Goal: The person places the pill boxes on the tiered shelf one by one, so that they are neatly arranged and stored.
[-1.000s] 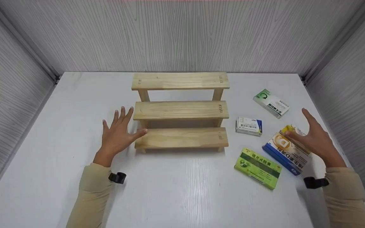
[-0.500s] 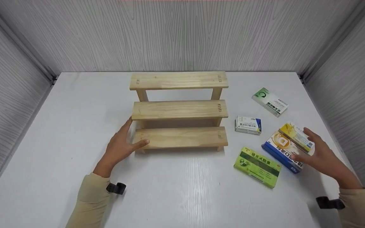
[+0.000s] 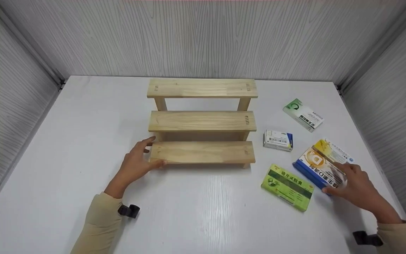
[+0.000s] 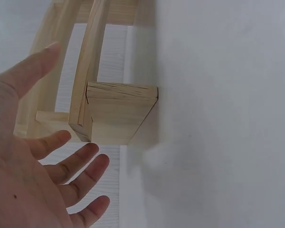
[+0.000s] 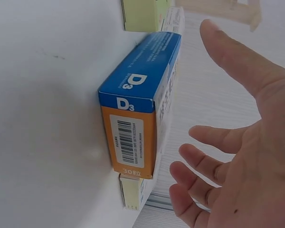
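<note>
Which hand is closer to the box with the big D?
Right. The right hand is close to the box, at its right end; the left hand is far off, by the left end of the lowest wooden step.

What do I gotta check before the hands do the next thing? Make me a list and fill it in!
1. Wooden stand standing upright: ok.
2. Blue-and-orange D3 box lying flat: ok, its big printed face is up.
3. Right hand gripping that box: not ok, its fingers are open and the right wrist view shows a gap.
4. Left hand touching the stand: cannot tell, its open fingers are right by the bottom step.
5. Yellow-and-white box apart from the D3 box: cannot tell, they look very close.
</note>
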Demonstrator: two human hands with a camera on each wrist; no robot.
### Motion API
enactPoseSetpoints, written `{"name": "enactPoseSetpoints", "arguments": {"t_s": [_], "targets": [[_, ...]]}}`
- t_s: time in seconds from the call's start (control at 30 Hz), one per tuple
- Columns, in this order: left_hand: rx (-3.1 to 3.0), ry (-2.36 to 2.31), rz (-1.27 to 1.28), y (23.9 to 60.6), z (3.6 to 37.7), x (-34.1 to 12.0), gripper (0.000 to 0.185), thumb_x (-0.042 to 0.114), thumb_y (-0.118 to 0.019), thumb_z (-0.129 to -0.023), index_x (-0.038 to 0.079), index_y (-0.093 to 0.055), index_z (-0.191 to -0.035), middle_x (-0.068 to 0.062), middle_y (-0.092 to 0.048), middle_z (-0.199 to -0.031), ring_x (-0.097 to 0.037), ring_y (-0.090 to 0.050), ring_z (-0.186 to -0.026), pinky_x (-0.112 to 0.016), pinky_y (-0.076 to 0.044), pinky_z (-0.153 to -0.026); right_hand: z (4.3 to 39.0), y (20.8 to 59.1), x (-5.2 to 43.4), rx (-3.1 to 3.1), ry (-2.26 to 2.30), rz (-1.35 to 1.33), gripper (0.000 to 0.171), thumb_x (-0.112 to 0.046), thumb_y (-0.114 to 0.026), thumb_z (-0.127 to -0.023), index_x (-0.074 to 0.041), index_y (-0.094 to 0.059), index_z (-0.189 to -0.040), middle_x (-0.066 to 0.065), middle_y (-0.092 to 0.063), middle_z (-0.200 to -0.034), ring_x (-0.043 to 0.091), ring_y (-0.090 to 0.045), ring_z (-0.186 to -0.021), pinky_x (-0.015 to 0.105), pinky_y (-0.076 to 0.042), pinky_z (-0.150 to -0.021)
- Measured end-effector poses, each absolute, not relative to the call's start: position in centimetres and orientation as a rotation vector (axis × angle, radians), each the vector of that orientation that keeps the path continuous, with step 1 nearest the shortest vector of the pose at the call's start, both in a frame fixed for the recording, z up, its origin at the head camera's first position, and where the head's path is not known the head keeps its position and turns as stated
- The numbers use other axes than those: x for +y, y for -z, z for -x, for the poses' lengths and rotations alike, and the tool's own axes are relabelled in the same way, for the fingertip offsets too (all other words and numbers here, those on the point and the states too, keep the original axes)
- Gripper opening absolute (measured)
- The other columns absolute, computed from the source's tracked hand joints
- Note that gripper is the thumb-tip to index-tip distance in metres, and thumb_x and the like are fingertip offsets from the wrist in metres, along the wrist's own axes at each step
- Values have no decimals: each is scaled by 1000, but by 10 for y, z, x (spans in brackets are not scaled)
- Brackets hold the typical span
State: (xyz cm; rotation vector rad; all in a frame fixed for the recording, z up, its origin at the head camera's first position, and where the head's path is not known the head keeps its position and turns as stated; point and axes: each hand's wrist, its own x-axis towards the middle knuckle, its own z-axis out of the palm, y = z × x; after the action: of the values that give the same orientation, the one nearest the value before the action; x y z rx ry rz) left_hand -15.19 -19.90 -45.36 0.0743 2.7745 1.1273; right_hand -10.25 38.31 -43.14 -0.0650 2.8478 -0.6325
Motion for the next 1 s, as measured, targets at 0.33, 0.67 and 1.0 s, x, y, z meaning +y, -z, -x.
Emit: {"name": "enactPoseSetpoints", "arguments": {"t_s": [0.33, 0.67, 1.0], "targets": [[2737, -1157, -50, 457, 153, -202, 82, 48, -72, -75, 13, -36, -140, -13, -49, -126, -27, -50, -106, -34, -40, -78, 103, 434, 381, 2818, 594, 61, 94, -49, -74, -71, 7, -32, -135, 42, -30, -124, 52, -38, -103, 58, -37, -76], [2632, -1279, 33, 460, 158, -203, 79, 36, -77, -73, 14, -37, -139, -14, -49, -121, -23, -49, -95, -28, -40, -70, 102, 440, 383, 2860, 530, 22, 98, -55, -74, -68, 6, -35, -134, 42, -29, -126, 54, -33, -104, 59, -35, -75], [2569, -1356, 10, 462, 160, -205, 83, 35, -78, -72, 14, -36, -139, -16, -49, -119, -21, -50, -87, -27, -42, -67, 102, 447, 394, 2863, 534, -18, 97, -54, -72, -71, 4, -31, -137, 43, -23, -129, 59, -26, -109, 64, -31, -76]]}}
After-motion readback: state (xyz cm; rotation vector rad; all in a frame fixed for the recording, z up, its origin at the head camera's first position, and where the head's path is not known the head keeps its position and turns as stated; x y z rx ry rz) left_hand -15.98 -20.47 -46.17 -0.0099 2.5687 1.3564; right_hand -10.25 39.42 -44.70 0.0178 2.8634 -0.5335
